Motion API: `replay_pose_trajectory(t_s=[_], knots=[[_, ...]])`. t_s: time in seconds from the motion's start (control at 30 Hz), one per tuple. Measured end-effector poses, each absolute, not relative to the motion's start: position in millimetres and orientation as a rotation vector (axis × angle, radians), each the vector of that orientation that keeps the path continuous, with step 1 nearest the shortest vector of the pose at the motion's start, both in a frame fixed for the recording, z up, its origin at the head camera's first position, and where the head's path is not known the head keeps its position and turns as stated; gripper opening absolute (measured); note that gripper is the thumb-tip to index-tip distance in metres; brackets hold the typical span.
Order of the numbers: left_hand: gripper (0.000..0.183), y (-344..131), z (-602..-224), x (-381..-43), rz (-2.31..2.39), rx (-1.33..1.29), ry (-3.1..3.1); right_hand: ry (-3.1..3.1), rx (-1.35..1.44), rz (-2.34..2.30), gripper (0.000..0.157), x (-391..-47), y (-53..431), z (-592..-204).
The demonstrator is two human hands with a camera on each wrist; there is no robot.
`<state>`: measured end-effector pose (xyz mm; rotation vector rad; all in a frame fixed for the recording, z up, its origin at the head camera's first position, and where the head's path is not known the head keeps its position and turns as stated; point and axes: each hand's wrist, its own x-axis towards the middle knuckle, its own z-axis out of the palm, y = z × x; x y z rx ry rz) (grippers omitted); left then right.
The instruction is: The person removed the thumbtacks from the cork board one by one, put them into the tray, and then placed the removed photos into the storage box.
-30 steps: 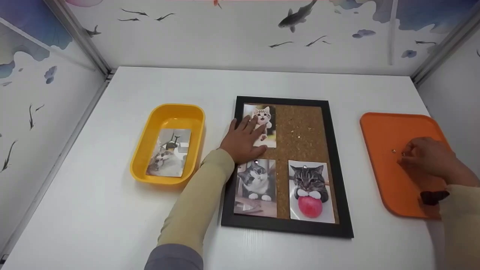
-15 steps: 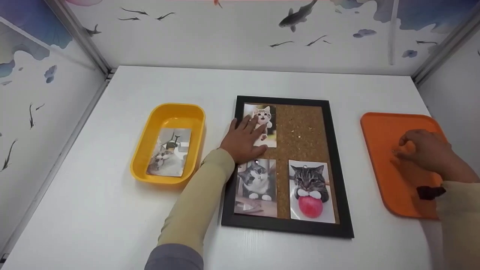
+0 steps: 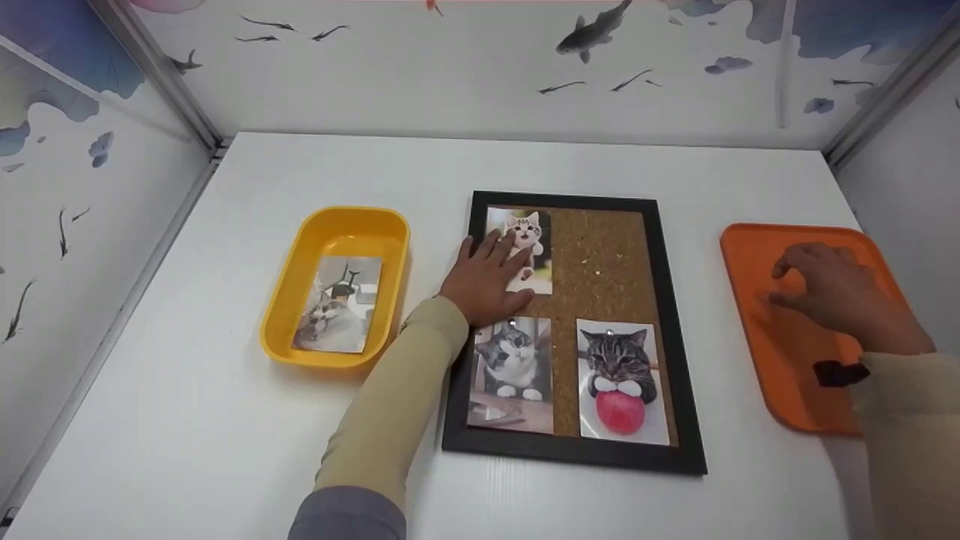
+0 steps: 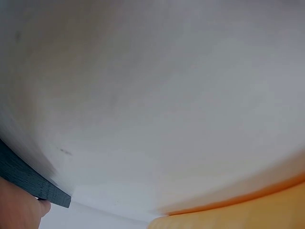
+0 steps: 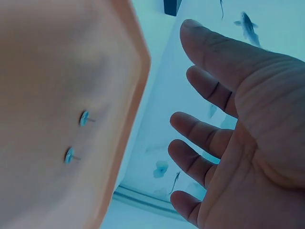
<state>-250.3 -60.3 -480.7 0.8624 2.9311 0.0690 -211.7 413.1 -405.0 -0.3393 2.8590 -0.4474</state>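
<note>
My left hand (image 3: pixel 480 285) lies flat with spread fingers across the left edge of a black-framed cork board (image 3: pixel 600 292), covering part of a kitten photo (image 3: pixel 541 232). Below it are a photo of a grey-and-white cat (image 3: pixel 514 375) and one of a tabby with a red ball (image 3: pixel 621 386), each with a pin at its top. Over an orange tray (image 3: pixel 787 375) hovers my right hand (image 3: pixel 840 292), thumb and index finger apart. In the right wrist view that hand's fingers are loosely bent and hold nothing, while two thumbtacks (image 5: pixel 85 118) lie on the tray.
Left of the board stands a yellow tray (image 3: pixel 274 334) with another cat photo (image 3: pixel 337 307) in it. All of this is on a white table (image 3: pixel 187 420), enclosed by printed panels (image 3: pixel 450 75) at the back and sides.
My right hand has shifted left and slightly away from me over the orange tray, and its thumb and index finger have parted. My left hand has stayed in place.
</note>
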Motion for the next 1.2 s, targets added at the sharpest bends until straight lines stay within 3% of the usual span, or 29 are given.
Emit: replay_pose_trajectory(t_s=[0.63,1.2], knots=[[0.075,-61.2,-481.7,-250.4,0.062,0.856,2.931,2.915,-0.449,-0.414,0.029,-223.5,368.4,-398.8],[0.076,-59.8,-484.4,-253.1,0.021,0.85,2.923,2.984,-0.572,-0.36,0.031,-227.9,339.3,-391.6]])
